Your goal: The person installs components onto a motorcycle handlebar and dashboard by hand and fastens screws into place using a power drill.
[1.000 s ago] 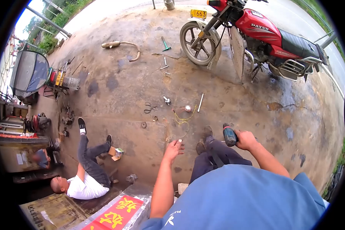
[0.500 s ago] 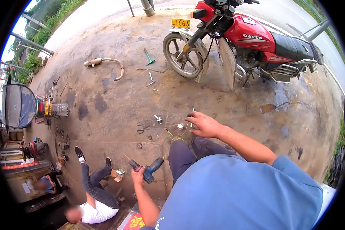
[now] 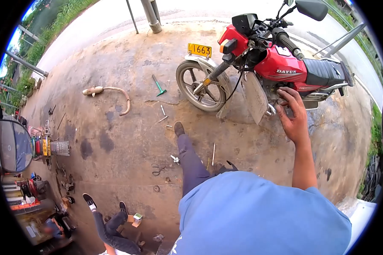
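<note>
My right hand (image 3: 292,114) reaches forward, its bent fingers and thumb apart, with nothing visible between them. In the picture it overlaps the lower engine area of a red motorcycle (image 3: 281,70); I cannot tell whether it touches. My left hand is out of view, and so is the cordless drill it held earlier. Close to my blue shirt, a dark pointed shape (image 3: 232,165) shows, too hidden to name. On the ground by my legs lie a thin metal rod (image 3: 213,154), a small silver metal part (image 3: 175,159) and a dark ring (image 3: 156,188).
A curved exhaust pipe (image 3: 125,102) and a green-headed hammer-like tool (image 3: 159,86) lie on the stained concrete, with small metal pieces (image 3: 163,114) nearby. At lower left, a seated person's legs (image 3: 110,229) stretch out beside a small box (image 3: 136,219). A second vehicle (image 3: 44,146) stands at left.
My right hand has moved up and right, from above the floor near my knees toward the motorcycle. One leg now stretches forward. My left hand and the drill have left the view.
</note>
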Demonstrator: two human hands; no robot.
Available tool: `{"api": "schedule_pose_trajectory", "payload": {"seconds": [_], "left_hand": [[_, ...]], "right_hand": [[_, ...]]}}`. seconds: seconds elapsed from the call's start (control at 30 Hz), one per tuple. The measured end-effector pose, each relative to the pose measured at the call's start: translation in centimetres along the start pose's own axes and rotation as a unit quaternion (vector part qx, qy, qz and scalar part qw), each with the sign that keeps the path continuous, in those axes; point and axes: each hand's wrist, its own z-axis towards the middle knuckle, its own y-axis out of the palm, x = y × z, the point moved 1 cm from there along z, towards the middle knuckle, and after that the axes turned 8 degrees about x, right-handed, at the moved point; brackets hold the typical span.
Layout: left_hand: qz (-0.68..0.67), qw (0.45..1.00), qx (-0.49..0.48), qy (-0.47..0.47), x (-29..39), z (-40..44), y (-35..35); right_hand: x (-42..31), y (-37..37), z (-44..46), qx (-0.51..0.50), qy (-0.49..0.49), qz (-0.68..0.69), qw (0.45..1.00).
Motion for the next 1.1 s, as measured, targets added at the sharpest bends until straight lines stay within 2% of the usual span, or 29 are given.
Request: {"api": "schedule_pose_trajectory", "payload": {"seconds": [0.13, 0.17, 0.2, 0.3, 0.37, 0.4, 0.47, 0.53, 0.6, 0.67, 0.73, 0.87, 0.9, 0.93, 1.0, 1.1], "left_hand": [[0.017, 0.999, -0.015, 0.028, 12.5, 5.1, -2.0], [0.021, 0.999, -0.012, 0.034, 16.0, 6.6, -3.3], [0.022, 0.999, -0.007, 0.039, 19.9, 8.0, -4.8], [0.020, 0.997, 0.056, 0.057, 34.3, 12.5, -12.5], [-0.050, 0.985, 0.092, 0.134, 44.3, 16.6, -18.6], [0.046, 0.964, 0.160, 0.206, 50.5, 17.0, -22.0], [0.041, 0.940, 0.184, 0.284, 59.2, 21.9, -27.4], [0.022, 0.916, 0.213, 0.340, 69.1, 18.6, -31.4], [0.009, 0.901, 0.215, 0.377, 75.8, 20.3, -34.1], [-0.008, 0.907, 0.196, 0.374, 81.6, 18.1, -34.3], [-0.027, 0.913, 0.159, 0.375, 85.8, 17.5, -33.5], [0.020, 0.953, 0.129, 0.272, 87.8, 23.0, -30.6], [-0.002, 0.967, 0.113, 0.226, 88.3, 21.5, -29.7], [-0.031, 0.976, 0.084, 0.197, 86.4, 24.4, -29.1], [0.025, 0.982, 0.103, 0.155, 87.0, 21.7, -27.4], [0.126, 0.985, 0.063, 0.102, 87.5, 20.6, -26.1]], "right_hand": [[-3.4, 5.3, 8.1, 0.067, -0.070, -0.042, 0.994], [-4.5, 7.1, 10.2, 0.067, -0.058, -0.063, 0.994], [-4.8, 9.0, 12.7, 0.071, -0.122, -0.118, 0.983], [-5.1, 14.7, 20.8, 0.058, -0.123, -0.196, 0.971], [-4.3, 16.8, 25.6, 0.069, -0.127, -0.262, 0.954], [-3.3, 17.5, 27.7, 0.080, -0.130, -0.294, 0.944], [-1.7, 18.2, 30.9, 0.085, -0.064, -0.355, 0.929], [1.3, 18.1, 32.5, 0.076, -0.024, -0.466, 0.881], [4.8, 17.9, 33.4, 0.056, 0.045, -0.522, 0.850], [7.4, 18.3, 33.8, 0.018, 0.118, -0.547, 0.828], [9.6, 19.6, 34.1, -0.001, 0.182, -0.536, 0.824], [11.8, 21.9, 36.6, -0.039, 0.300, -0.604, 0.737], [13.7, 21.5, 36.5, -0.019, 0.301, -0.583, 0.755], [14.1, 21.8, 36.9, -0.016, 0.310, -0.586, 0.749], [11.1, 24.1, 39.9, -0.071, 0.424, -0.570, 0.700], [11.6, 24.3, 40.4, -0.071, 0.446, -0.605, 0.655]]}}
